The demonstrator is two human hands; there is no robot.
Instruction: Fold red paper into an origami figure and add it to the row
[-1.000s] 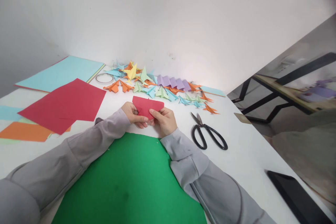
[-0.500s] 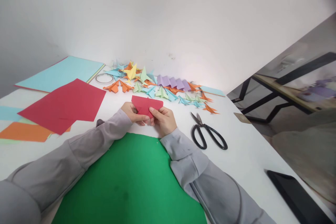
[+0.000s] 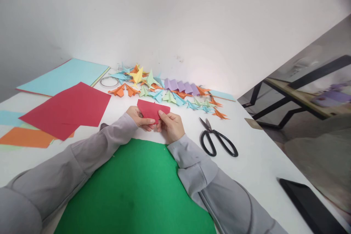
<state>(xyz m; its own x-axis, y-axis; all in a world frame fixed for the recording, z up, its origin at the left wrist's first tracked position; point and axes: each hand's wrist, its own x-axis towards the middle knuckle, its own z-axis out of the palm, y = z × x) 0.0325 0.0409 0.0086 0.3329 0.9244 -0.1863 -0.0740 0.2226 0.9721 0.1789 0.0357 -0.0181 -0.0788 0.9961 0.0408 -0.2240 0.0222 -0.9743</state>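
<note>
A small folded piece of red paper (image 3: 150,108) is held up between my two hands above the table. My left hand (image 3: 139,118) grips its left side, the thumb lying along the lower edge. On the right side, my right hand (image 3: 171,124) pinches the same paper with its thumb on the front; the fingers behind are partly hidden. Just below the hands lies a large green sheet (image 3: 134,186), partly covered by my sleeves. Beyond the paper, several folded paper figures (image 3: 168,97) in orange, green, blue and yellow lie in a heap.
Black-handled scissors (image 3: 212,139) lie partly open at the right. Red sheets (image 3: 68,109), an orange sheet (image 3: 27,138) and a light blue stack (image 3: 64,76) are at the left. A roll of tape (image 3: 109,82) sits behind. A black tablet-like device (image 3: 309,204) rests near the right edge.
My right thumb has shifted slightly up and to the right on the red paper. The paper and my left hand have stayed nearly in place.
</note>
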